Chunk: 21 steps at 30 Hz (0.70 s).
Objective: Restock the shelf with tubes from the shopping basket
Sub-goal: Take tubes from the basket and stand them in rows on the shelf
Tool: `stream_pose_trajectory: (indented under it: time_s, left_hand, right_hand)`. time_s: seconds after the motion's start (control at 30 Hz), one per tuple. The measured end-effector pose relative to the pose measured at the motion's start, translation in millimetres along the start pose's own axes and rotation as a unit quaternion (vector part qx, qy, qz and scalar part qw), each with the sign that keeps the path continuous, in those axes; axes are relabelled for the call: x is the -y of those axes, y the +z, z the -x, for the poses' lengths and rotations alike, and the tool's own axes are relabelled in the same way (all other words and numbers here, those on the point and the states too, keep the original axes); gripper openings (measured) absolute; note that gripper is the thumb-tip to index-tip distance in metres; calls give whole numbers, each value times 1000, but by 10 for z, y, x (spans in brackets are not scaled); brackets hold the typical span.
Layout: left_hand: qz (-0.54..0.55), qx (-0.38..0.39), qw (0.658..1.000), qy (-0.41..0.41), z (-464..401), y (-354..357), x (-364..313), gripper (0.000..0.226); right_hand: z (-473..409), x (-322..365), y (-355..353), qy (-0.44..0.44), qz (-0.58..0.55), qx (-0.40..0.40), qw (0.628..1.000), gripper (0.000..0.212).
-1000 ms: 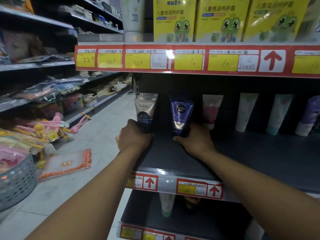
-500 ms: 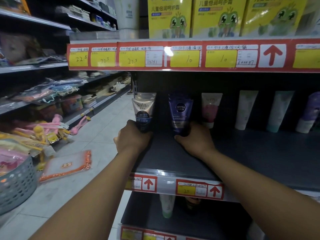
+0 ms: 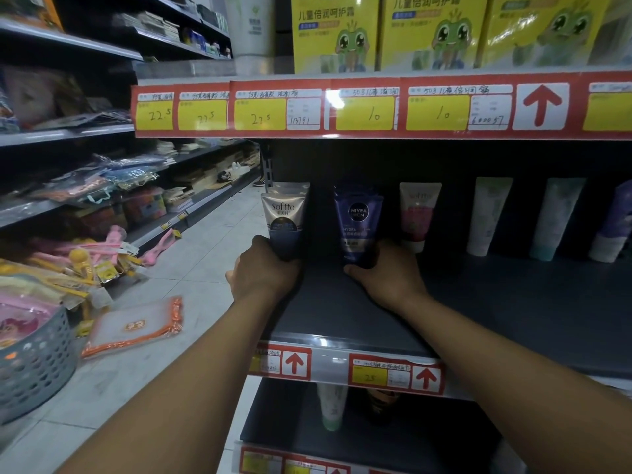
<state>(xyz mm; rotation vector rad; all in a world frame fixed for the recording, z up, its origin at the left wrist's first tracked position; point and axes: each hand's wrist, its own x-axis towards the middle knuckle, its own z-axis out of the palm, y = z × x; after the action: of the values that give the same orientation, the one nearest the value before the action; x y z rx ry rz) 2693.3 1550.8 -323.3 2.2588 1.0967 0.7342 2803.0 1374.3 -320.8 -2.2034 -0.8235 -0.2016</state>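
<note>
Your left hand grips the Softto tube and your right hand grips the Nivea tube, both upright on the dark shelf, as before; only the view has shifted slightly.

The Softto tube is beige on top and dark blue below. It stands upright on its cap at the left end of the dark shelf. The Nivea tube is purple-blue and stands upright just to its right. The grey basket sits on the floor, far left.
</note>
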Motion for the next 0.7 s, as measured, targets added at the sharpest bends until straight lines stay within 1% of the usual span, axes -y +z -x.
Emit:
stream_pose_trajectory:
  time_s: [0.47, 0.7]
  left_hand:
    - [1, -3, 1000, 6, 1, 3, -6, 60]
    - [-1, -3, 1000, 7, 17, -14, -14, 60]
  right_hand:
    - [-26, -29, 26, 3, 2, -2, 1000, 43]
    - [-30, -33, 24, 1, 5, -4, 1000, 41]
